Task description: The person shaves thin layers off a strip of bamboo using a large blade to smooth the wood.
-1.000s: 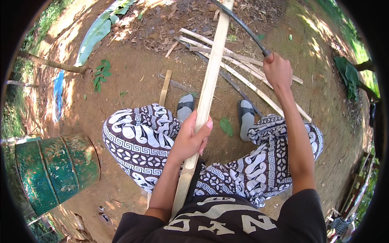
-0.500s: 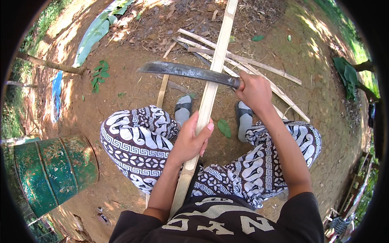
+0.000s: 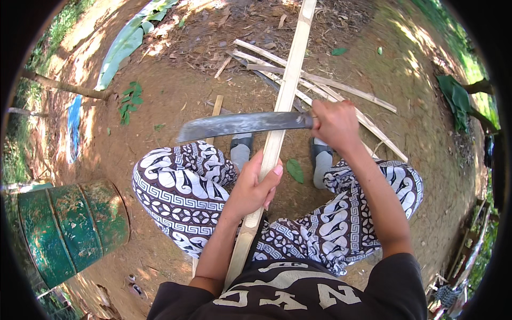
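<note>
A long pale bamboo strip (image 3: 290, 80) runs from the top of the view down between my knees to my waist. My left hand (image 3: 252, 184) is closed around it near knee height, thumb on top. My right hand (image 3: 337, 125) grips the handle of a machete (image 3: 245, 124). Its broad grey blade lies across the strip, a little beyond my left hand, with the tip pointing left above my left knee. The handle is mostly hidden inside my right fist.
Several split bamboo strips (image 3: 352, 90) lie crossed on the dirt ahead and to the right. A green metal drum (image 3: 74, 229) lies on the left. Beyond it are a blue plastic piece (image 3: 74, 128) and a large banana leaf (image 3: 120, 53). A green leaf (image 3: 294, 170) rests between my feet.
The machete has come nearer along the strip toward my left hand, and its blade face is turned more upward. My left hand stays at about the same place on the strip.
</note>
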Demonstrator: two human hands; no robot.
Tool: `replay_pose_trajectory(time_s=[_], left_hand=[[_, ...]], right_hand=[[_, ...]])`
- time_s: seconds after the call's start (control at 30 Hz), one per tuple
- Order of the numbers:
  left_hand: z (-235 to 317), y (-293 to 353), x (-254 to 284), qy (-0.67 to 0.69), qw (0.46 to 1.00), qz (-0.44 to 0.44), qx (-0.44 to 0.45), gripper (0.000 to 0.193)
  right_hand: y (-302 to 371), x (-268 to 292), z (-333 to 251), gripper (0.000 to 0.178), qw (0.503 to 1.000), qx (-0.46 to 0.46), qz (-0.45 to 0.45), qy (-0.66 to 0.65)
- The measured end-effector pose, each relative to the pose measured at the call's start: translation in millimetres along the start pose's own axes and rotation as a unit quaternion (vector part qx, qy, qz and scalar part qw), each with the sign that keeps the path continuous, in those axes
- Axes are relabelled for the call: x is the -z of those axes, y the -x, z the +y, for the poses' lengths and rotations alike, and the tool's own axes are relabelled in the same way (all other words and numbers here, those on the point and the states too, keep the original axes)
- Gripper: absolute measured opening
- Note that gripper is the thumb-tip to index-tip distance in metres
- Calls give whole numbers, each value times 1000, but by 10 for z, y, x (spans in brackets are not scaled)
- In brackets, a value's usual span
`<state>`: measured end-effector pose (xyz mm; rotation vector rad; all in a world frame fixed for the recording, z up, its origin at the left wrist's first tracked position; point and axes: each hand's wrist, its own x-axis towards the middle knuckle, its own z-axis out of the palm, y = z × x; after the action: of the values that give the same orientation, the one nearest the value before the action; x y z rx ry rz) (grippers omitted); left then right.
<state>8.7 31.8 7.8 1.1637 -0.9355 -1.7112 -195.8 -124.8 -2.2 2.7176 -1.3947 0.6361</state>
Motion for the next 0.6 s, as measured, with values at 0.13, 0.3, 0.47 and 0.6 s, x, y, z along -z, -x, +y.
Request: replay_pose_trajectory(time_s=[0.13,0.3,0.47,0.6], left_hand=[[-40,-67,-56,-15,1000,2,-4,18],[2,35,-30,21,1000,-2,6,19],[-22,-44,-6,6,1000,8,20,20],[8,20,31,32,999,-8,21,20]], right_hand=[[-130,-41,407,11,998,-49,1,36],[20,-21,80,14,998,62,11,9],[-159,-34,336,12,996,-60,-2,58],[31,142,-122,13,996,78,1,49]])
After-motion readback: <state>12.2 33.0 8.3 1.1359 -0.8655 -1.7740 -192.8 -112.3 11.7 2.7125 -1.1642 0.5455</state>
